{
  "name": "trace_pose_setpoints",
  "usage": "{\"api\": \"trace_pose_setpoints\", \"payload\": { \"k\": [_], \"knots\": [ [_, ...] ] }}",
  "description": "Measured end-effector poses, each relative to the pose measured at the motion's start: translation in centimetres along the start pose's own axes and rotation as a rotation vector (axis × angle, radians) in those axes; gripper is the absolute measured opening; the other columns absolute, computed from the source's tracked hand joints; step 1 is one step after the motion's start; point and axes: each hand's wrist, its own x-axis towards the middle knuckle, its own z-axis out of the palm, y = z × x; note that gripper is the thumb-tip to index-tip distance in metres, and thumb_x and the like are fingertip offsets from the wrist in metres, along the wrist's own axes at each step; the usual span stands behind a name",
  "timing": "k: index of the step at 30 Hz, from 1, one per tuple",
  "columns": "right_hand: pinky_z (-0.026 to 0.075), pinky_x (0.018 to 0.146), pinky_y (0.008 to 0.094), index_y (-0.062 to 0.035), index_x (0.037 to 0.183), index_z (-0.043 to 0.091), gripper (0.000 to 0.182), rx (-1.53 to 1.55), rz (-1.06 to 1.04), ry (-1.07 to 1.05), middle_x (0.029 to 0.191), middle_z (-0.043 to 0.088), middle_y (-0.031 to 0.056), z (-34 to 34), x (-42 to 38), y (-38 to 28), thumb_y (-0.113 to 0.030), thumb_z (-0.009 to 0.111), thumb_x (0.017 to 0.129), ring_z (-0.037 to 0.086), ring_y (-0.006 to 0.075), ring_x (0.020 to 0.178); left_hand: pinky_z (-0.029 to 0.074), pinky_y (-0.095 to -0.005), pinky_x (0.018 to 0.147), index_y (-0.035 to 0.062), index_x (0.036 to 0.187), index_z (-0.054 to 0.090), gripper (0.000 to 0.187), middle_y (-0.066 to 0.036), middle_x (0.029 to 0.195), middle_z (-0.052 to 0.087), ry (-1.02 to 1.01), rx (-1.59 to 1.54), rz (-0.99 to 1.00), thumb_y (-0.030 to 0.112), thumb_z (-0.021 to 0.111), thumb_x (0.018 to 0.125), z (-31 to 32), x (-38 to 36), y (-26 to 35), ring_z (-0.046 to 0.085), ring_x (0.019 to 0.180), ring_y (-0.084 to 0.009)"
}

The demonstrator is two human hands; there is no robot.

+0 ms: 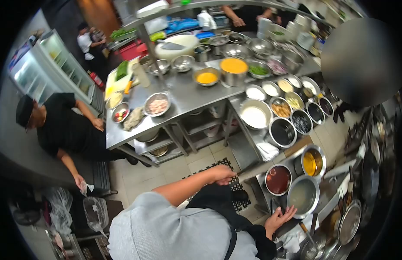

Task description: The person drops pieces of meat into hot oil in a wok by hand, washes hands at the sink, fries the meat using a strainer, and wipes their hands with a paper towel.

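Looking at steel bowl (303,197), wide, round, shiny-rimmed, filled with cloudy greyish liquid. Sitting on counter (264,190) at right, just beside pot of dark red liquid (278,179). Reaching near bowl's lower rim with right hand (281,220), fingers spread wide; cannot tell if touching. Stretching left hand (222,174) out above patterned mat (240,193), fingers curled narrow; cannot tell if holding anything. Facing mouth upward, round outline giving no clear long axis.

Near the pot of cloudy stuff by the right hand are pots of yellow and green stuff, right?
Not green: the head view shows a pot of dark red stuff. The pot of yellow stuff is there, near the cloudy one by the right hand.
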Motion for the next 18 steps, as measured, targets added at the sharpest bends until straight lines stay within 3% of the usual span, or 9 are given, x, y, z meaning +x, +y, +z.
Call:
{"api": "trace_pose_setpoints", "payload": {
  "k": [1, 2, 7, 8, 11, 13, 15, 16, 18],
  "knots": [
    [0.041, 0.089, 0.0385, -0.0035, 0.14, 0.031, 0.056, 0.015, -0.045, -0.029, 0.151, 0.015, 0.0157, 1.6, 0.2, -0.7, -0.014, 0.053, 0.09, 0.042, 0.0314, 0.121, 0.049, -0.0261, 0.05, 0.0018, 0.083, 0.059, 0.033, -0.006, 0.07, 0.059, 0.09, -0.032, -0.029, 0.035, 0.058, 0.089, -2.8, -1.0, -1.7, 0.06, 0.058, -0.0148],
    [0.041, 0.089, 0.0385, -0.0035, 0.14, 0.031, 0.056, 0.126, -0.07, -0.011, 0.151, 0.015, 0.0157, 7.9, 0.9, -3.2, -0.014, 0.053, 0.09, 0.042, 0.0314, 0.121, 0.049, -0.0257, 0.05, 0.0016, 0.087, 0.06, 0.033, -0.006, 0.073, 0.06, 0.247, 0.007, -0.03, 0.034, 0.058, 0.089, -9.7, -2.9, 0.1, 0.06, 0.057, -0.0143],
    [0.045, 0.082, 0.0332, -0.0021, 0.137, 0.036, 0.053, 0.23, -0.119, -0.37, 0.143, 0.029, 0.0149, 12.9, 1.7, -4.9, -0.006, 0.053, 0.087, 0.052, 0.0244, 0.106, 0.049, -0.0269, 0.05, -0.0002, 0.102, 0.058, 0.037, -0.007, 0.082, 0.061, 0.503, -0.235, 0.046, 0.034, 0.058, 0.089, -20.2, -6.4, -5.3, 0.061, 0.06, -0.015],
    [0.047, 0.077, 0.0278, -0.0014, 0.135, 0.038, 0.053, 0.247, -0.083, -0.448, 0.136, 0.038, 0.0135, 14.7, 2.0, -4.3, -0.001, 0.054, 0.085, 0.054, 0.0197, 0.1, 0.049, -0.0273, 0.05, -0.0007, 0.102, 0.058, 0.037, -0.007, 0.084, 0.061, 0.578, -0.228, 0.096, 0.034, 0.058, 0.088, -22.1, -7.2, -5.3, 0.061, 0.061, -0.0156],
    [0.048, 0.072, 0.0245, -0.0006, 0.133, 0.04, 0.053, 0.19, -0.203, -0.682, 0.131, 0.042, 0.0124, 20.5, 2.8, -9.7, 0.003, 0.055, 0.083, 0.056, 0.0163, 0.094, 0.049, -0.0291, 0.051, -0.002, 0.102, 0.058, 0.036, -0.008, 0.083, 0.061, 0.919, -0.183, 0.293, 0.031, 0.059, 0.088, -29.4, -10.2, -5.0, 0.062, 0.061, -0.0174],
    [0.049, 0.069, 0.0236, 0.0008, 0.128, 0.044, 0.048, 0.232, -0.263, -0.788, 0.127, 0.045, 0.0131, 25.8, 2.6, -14.8, 0.005, 0.056, 0.083, 0.059, 0.0155, 0.085, 0.049, -0.0351, 0.059, -0.0026, 0.097, 0.061, 0.034, -0.014, 0.08, 0.064, 1.245, -0.219, 0.359, 0.03, 0.06, 0.086, -37.0, -11.7, -7.6, 0.063, 0.065, -0.0218],
    [0.05, 0.071, 0.0254, 0.0024, 0.118, 0.053, 0.035, 0.121, -0.31, -0.861, 0.115, 0.057, 0.0143, 31.4, 2.3, -20.2, -0.003, 0.059, 0.084, 0.062, 0.016, 0.084, 0.048, -0.0367, 0.068, -0.0041, 0.091, 0.062, 0.035, -0.016, 0.082, 0.065, 1.656, -0.149, 0.312, 0.03, 0.06, 0.086, -45.0, -13.4, -10.9, 0.063, 0.076, -0.0264],
    [0.05, 0.071, 0.0254, 0.0024, 0.118, 0.053, 0.035, 0.116, -0.319, -0.87, 0.115, 0.057, 0.0143, 34.5, 2.0, -22.0, -0.003, 0.059, 0.084, 0.062, 0.016, 0.084, 0.047, -0.0375, 0.072, -0.0046, 0.088, 0.062, 0.038, -0.017, 0.083, 0.065, 1.729, -0.25, 0.279, 0.033, 0.059, 0.087, -48.3, -13.9, -12.8, 0.062, 0.079, -0.0288],
    [0.051, 0.073, 0.0281, 0.0024, 0.107, 0.061, 0.026, 0.08, -0.221, -1.122, 0.096, 0.065, 0.014, 41.2, -0.4, -26.4, -0.012, 0.061, 0.085, 0.064, 0.0173, 0.084, 0.046, -0.0382, 0.076, -0.0051, 0.086, 0.062, 0.041, -0.019, 0.083, 0.064, 1.814, -0.351, 0.214, 0.036, 0.058, 0.087, -53.6, -16.1, -14.3, 0.061, 0.082, -0.0312]
  ]
}}
